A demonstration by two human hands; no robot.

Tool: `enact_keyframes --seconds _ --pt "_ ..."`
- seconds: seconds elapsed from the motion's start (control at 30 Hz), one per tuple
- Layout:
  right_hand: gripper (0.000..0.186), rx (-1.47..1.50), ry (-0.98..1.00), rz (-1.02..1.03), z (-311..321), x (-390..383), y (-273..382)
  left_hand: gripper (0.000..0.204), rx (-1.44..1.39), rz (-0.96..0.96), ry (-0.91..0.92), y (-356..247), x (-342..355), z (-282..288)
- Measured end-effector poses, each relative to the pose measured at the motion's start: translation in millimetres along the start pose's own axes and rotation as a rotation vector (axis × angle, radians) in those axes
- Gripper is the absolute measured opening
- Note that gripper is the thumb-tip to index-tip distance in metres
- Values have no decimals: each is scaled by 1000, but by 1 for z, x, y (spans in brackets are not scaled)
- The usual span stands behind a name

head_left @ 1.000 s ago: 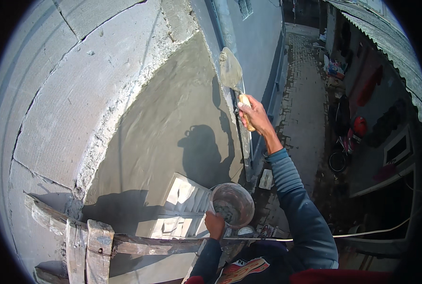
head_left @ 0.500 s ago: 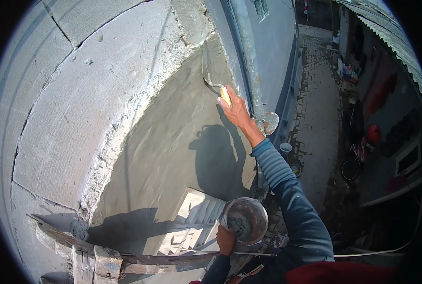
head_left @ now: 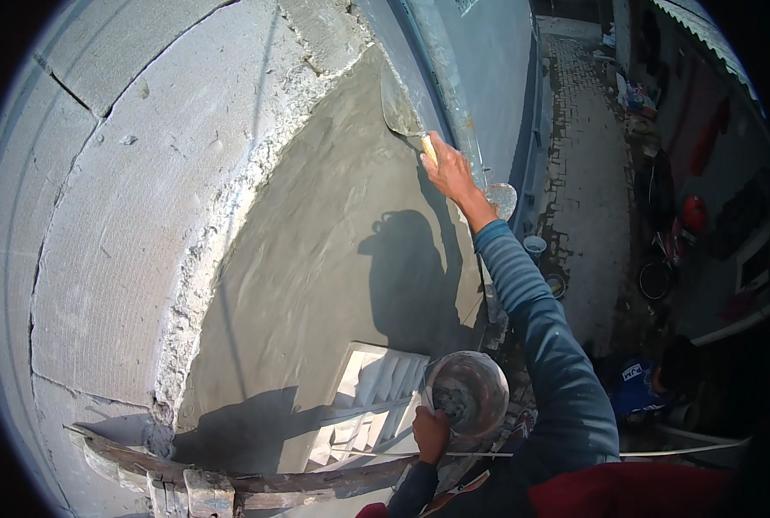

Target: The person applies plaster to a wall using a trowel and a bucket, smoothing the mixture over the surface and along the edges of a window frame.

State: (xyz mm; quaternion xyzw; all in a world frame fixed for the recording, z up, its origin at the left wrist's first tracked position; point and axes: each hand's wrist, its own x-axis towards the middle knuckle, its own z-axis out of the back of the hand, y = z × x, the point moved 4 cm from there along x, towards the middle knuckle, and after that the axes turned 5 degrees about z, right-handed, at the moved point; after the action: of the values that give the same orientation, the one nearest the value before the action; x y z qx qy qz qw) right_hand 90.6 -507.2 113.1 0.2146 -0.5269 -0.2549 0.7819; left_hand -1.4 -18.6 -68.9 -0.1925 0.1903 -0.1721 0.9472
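Note:
My right hand [head_left: 454, 173] is closed round the light wooden handle of a trowel [head_left: 396, 102]. The trowel's blade lies against the top of the smooth grey plaster [head_left: 298, 259], along its right edge beside the wall corner. Lower down, my left hand [head_left: 432, 433] grips the near left rim of a mortar-smeared bucket [head_left: 499, 388]. Grey mortar [head_left: 456, 401] lies in the bucket's bottom. Behind the bucket, a white louvred vent [head_left: 363, 393] is set in the plastered wall.
Rough grey wall panels [head_left: 134, 259] border the plaster on the left. Weathered timber [head_left: 208, 492] crosses below. A pipe [head_left: 467, 104] runs along the corner at right. Far below lies a paved alley [head_left: 588, 190] with a small bucket [head_left: 534, 247] and a person in blue [head_left: 631, 388].
My right hand has moved the trowel blade rightward across the plaster to its edge. The view has shifted, and a person in blue now shows below right. My left hand still grips the bucket.

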Motion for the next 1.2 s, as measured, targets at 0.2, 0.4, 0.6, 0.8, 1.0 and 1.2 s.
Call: enact_keyframes --seconds 0.2,0.4,0.6,0.8,1.0,1.2 --pt "53 22 33 -85 -26 -56 -22 25 21 -26 3 -4 0 3" --pt "54 31 134 -238 -41 -94 -28 24 23 -26 -20 -7 -1 3" --pt "46 241 131 -343 -33 -137 -2 30 -15 -11 -32 -9 2 7" --pt "20 692 153 -725 -14 -117 36 30 -26 -21 -63 -1 3 0" --pt "13 852 143 -734 16 -31 104 30 -20 -4 -69 -5 1 5" --pt "17 872 143 -384 65 18 143 30 -38 3 -60 -3 2 2"
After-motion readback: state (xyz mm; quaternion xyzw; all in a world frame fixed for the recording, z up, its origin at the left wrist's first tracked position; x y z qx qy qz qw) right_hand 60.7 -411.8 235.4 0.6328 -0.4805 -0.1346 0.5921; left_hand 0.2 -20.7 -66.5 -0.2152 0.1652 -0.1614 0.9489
